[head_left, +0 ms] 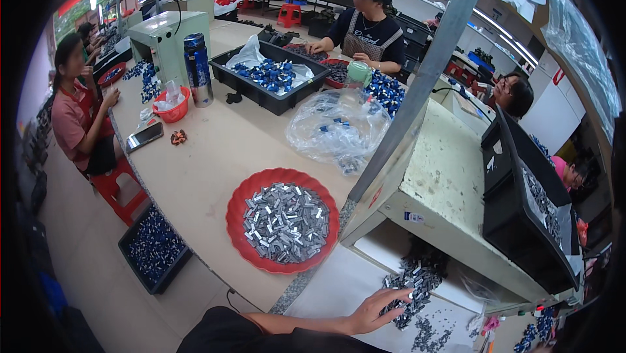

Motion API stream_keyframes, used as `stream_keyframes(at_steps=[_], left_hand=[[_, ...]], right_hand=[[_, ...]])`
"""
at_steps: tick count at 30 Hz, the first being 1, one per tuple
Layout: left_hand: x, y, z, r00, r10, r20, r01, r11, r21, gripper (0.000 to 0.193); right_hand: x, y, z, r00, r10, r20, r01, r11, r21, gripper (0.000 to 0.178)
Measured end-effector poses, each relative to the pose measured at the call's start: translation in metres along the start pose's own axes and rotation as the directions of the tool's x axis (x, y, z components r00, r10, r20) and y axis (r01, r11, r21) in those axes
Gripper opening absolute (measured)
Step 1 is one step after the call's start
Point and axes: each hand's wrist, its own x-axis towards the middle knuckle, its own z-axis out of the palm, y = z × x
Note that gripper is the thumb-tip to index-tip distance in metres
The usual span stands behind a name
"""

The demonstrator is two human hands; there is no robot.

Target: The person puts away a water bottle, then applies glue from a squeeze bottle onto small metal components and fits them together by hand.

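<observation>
My left hand (378, 311) reaches in from the lower edge, its fingers stretched out and apart. The fingertips are at the edge of a heap of small dark grey and silvery pieces (424, 281), which spreads on a white surface below a pale metal housing (450, 151). A bright spot shows by one fingertip; I cannot tell if it is a loose piece. Smaller dark bits (430, 337) lie scattered nearer to me. My right hand does not show. Left of the heap stands a red scalloped bowl (236, 235) full of short silver-grey metal pieces.
A grey metal post (424, 82) rises beside the housing. Farther back are a clear plastic bag (313, 134), a black tray (274, 106) of blue pieces, a flask (197, 69), a red basket (172, 114) and a phone (145, 136). Several people sit around. A floor crate (156, 281) holds blue pieces.
</observation>
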Motion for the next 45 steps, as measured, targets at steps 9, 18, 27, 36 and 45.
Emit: stream_keyframes(at_steps=[9,18,27,36,45], left_hand=[[-0.002,0.069,-0.082,0.968,0.201,0.151,-0.215,0.974,0.078,0.030],[0.206,0.134,-0.381,0.761,-0.005,-0.648,0.592,0.412,0.693,0.070],[0.203,0.094,-0.319,0.899,-0.253,-0.357,0.415,0.234,0.879,0.040],[0.027,0.113,-0.135,0.600,-0.639,0.481,0.019,0.613,0.790,0.053],[-0.018,0.048,-0.034,0.756,-0.434,0.490,0.307,0.896,0.321,0.022]], right_hand=[[-0.276,0.196,0.086,0.544,0.834,0.094,-0.804,0.486,0.343,0.037],[-0.213,0.306,0.160,0.783,0.608,0.130,-0.621,0.758,0.197,0.031],[-0.134,0.356,0.204,0.887,0.458,0.063,-0.461,0.886,0.044,0.027],[-0.129,0.379,0.254,0.885,0.445,0.139,-0.429,0.894,-0.131,0.025],[-0.381,0.243,0.251,0.563,0.824,0.066,-0.824,0.566,-0.025,0.025]])
